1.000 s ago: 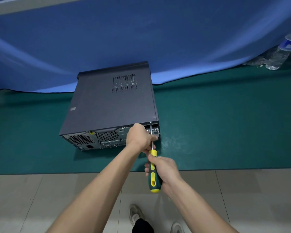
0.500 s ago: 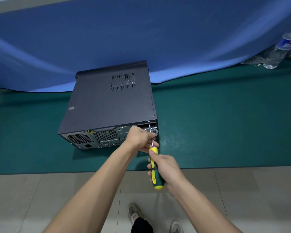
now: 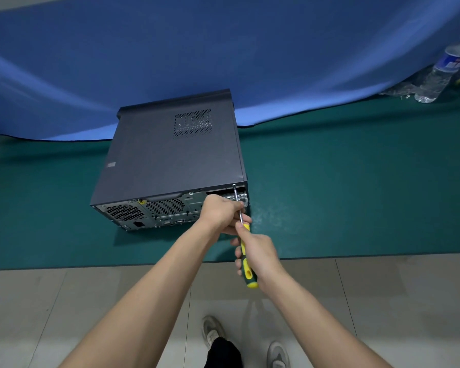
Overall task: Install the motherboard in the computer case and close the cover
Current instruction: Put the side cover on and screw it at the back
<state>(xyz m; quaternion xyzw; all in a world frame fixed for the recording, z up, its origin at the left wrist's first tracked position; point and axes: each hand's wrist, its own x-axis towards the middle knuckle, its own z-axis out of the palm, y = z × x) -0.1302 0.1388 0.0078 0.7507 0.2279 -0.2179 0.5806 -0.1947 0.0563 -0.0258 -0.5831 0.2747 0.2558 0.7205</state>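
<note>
Computer case lying on green mat, cover on, rear panel facing person. Right hand gripping screwdriver handle; shaft running up-and-away, tip meeting top-right rear corner. Left hand pinching shaft, nearer case.

left hand curled, right hand clenched

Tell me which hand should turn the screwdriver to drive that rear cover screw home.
Right. The right hand grips the screwdriver by its handle, with the tip at the top rear corner of the computer case. The left hand pinches the shaft near the case, seemingly just steadying it.
</note>
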